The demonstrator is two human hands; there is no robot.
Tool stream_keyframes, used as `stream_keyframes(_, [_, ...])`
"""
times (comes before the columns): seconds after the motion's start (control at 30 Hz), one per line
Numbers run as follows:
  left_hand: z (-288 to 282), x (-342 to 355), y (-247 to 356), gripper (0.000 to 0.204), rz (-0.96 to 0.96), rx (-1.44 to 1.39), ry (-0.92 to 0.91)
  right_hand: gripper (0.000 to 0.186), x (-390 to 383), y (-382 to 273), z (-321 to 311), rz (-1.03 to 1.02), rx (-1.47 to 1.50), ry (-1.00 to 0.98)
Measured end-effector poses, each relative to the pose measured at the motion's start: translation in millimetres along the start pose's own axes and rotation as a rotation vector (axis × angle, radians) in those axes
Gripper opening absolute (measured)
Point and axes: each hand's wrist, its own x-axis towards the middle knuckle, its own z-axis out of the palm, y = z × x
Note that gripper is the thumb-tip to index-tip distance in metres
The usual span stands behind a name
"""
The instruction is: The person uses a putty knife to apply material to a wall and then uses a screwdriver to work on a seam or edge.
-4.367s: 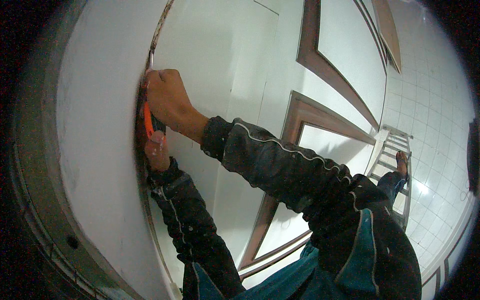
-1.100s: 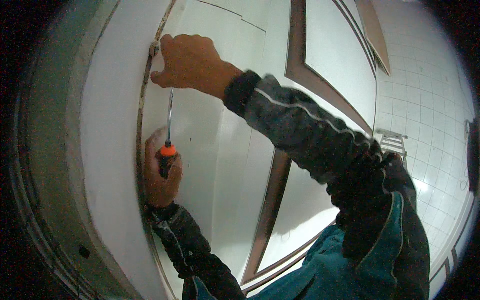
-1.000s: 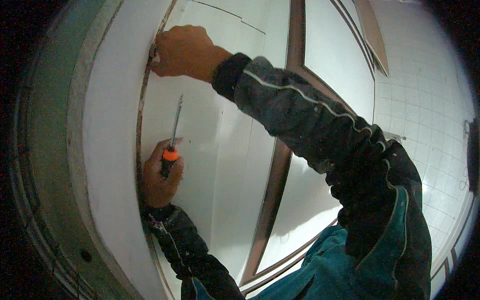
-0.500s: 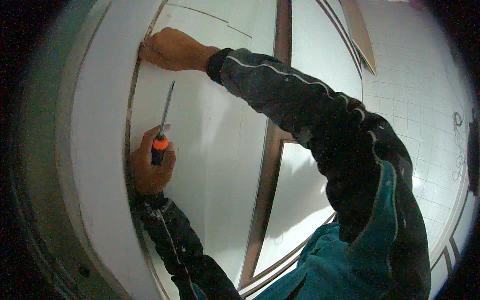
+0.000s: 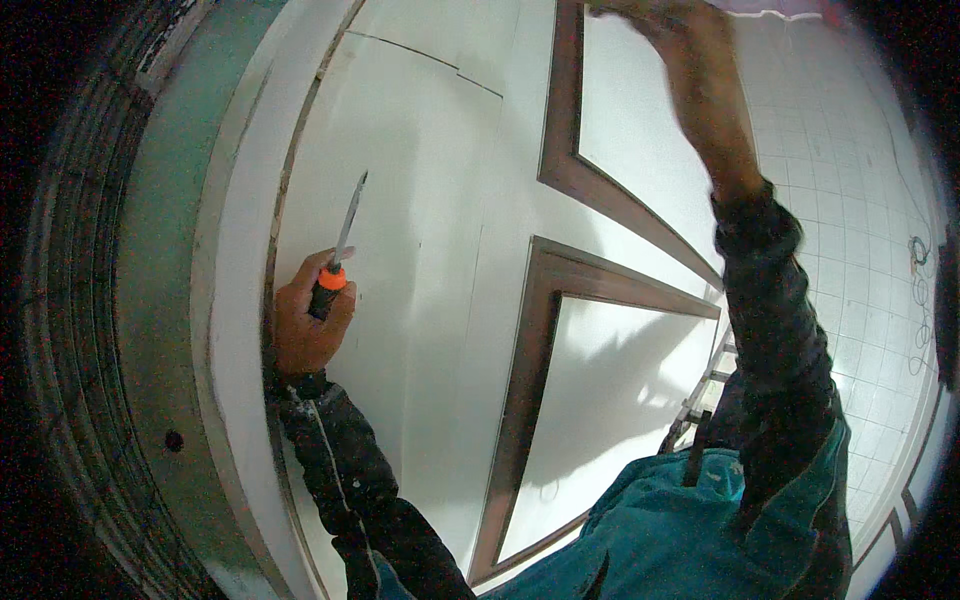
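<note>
My left hand (image 5: 310,325) is closed around the black and orange handle of a screwdriver (image 5: 347,228). The metal blade points upward, and its tip touches nothing that I can see. This hand is beside the dark gap (image 5: 283,190) that runs along the edge of a large white panel (image 5: 440,330). At the top right, my right hand (image 5: 665,12) reaches up in front of the brown-trimmed panels. The picture's upper edge cuts it off and motion blurs it, so its fingers and anything in them cannot be made out.
Brown trim (image 5: 525,380) frames white inset panels to the right. A ladder (image 5: 700,395) shows partly behind my right arm. White tiles (image 5: 790,120) and a loose thin cable (image 5: 920,290) lie at the far right. A pale frame (image 5: 225,330) and ribbed dark strips (image 5: 85,300) line the left side.
My right hand has left the panel's upper left edge and swung far right and up. My left hand keeps the screwdriver in nearly the same place. The view has shifted slightly.
</note>
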Motion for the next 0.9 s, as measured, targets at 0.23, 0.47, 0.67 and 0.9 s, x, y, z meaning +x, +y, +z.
stream_keyframes(0.23, [11.3, -2.4, -0.8, 0.029, -0.096, -0.020, 0.005, 0.031, -52.2, -54.8, -28.4, 0.027, -0.262, 0.196])
stream_keyframes(0.47, [12.0, -0.7, 5.6, 0.030, -0.015, 0.028, 0.011, 0.027, -21.9, -23.5, -6.4, -0.010, -0.436, -0.016])
stream_keyframes(0.67, [17.2, 5.2, 11.7, 0.030, -0.036, 0.015, 0.002, 0.024, -14.8, -22.8, -14.7, -0.006, -0.479, -0.051])
stream_keyframes(0.9, [15.8, 4.0, -1.9, 0.032, 0.051, -0.027, 0.008, 0.020, -19.8, -26.6, -22.8, 0.016, -0.472, 0.024])
